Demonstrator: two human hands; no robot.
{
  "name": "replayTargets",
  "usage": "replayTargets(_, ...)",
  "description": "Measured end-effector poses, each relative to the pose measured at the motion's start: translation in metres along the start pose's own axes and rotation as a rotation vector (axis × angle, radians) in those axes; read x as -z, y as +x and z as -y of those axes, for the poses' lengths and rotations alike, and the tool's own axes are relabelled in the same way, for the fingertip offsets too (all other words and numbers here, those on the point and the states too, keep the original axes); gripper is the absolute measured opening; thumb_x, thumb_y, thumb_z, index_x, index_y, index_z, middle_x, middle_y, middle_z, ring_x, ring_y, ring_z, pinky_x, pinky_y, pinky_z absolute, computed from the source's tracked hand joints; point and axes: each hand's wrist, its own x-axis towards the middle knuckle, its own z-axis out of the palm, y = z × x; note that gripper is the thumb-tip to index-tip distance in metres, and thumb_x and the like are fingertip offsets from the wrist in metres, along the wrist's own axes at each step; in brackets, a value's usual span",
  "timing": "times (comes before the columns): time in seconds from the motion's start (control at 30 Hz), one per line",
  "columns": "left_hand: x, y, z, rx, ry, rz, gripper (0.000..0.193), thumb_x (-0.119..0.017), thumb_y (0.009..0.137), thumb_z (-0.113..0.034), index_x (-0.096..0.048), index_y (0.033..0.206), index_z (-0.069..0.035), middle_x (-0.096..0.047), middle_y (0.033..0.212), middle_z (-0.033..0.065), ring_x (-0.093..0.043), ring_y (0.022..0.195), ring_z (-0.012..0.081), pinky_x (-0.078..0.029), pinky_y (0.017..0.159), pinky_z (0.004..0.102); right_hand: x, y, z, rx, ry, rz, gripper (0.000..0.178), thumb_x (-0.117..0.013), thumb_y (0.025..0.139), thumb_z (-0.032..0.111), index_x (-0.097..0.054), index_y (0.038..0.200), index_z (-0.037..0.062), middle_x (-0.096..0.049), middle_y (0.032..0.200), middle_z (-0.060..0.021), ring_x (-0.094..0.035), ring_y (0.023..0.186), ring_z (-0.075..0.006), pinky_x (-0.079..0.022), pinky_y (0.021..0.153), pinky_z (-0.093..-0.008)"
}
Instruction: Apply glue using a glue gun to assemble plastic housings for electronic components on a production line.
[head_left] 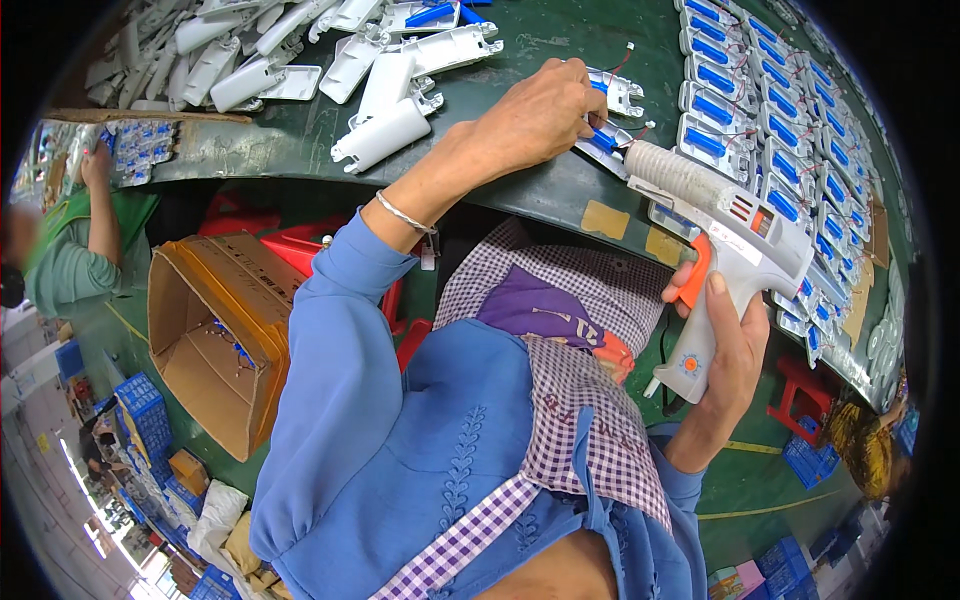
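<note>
My right hand [728, 345] grips a grey-white hot glue gun [745, 262] by its handle, fingers at the orange trigger. The gun's nozzle points left, at a white plastic shell [612, 160] by the table's edge. In that shell lies a blue cylindrical battery [603, 140] with thin wires. My left hand [545, 112] is closed in a pinch at the battery's upper end; its fingertips are partly hidden. Just beyond it sits another white shell [626, 95] with a blue battery and a red wire.
Rows of white shells with blue batteries [712, 108] fill the table's right side. Loose white shells [385, 135] are heaped at the left. A cardboard box [215, 350] stands below the table edge, near a red stool [800, 400]. Another person [85, 240] works at far left.
</note>
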Motion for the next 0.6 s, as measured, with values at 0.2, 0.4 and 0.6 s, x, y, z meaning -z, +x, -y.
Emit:
replayTargets(0.2, -0.002, -0.003, 0.002, -0.014, -0.009, -0.019, 0.013, -0.068, 0.079, -0.009, -0.07, 0.09, -0.003, -0.058, 0.091, 0.0102, -0.056, 0.092, 0.0244, -0.047, 0.082, 0.034, -0.001, -0.002, -0.005, -0.01, 0.016, 0.003, 0.034, -0.051, 0.093, 0.014, -0.049, 0.119, -0.0078, -0.064, 0.09, -0.0149, -0.061, 0.076, -0.0176, -0.046, 0.068, -0.0276)
replayTargets(0.4, 0.003, -0.007, -0.002, 0.0, -0.01, -0.068, 0.014, -0.069, 0.078, -0.008, -0.069, 0.09, -0.002, -0.057, 0.089, 0.0109, -0.055, 0.09, 0.0264, -0.046, 0.08, 0.0363, 0.006, 0.001, -0.003, 0.0, 0.094, 0.044, 0.036, -0.048, 0.094, 0.013, -0.046, 0.121, -0.0099, -0.063, 0.096, -0.0206, -0.064, 0.081, -0.0234, -0.052, 0.071, -0.0314)
replayTargets(0.6, 0.012, -0.013, -0.006, 0.082, 0.014, -0.09, 0.014, -0.068, 0.078, -0.01, -0.067, 0.087, 0.0, -0.057, 0.087, 0.0127, -0.056, 0.086, 0.0285, -0.046, 0.078, 0.0379, 0.005, 0.004, 0.003, -0.038, 0.383, 0.116, 0.043, -0.041, 0.096, 0.015, -0.036, 0.128, -0.0134, -0.055, 0.115, -0.0321, -0.059, 0.105, -0.0403, -0.055, 0.084, -0.0477)
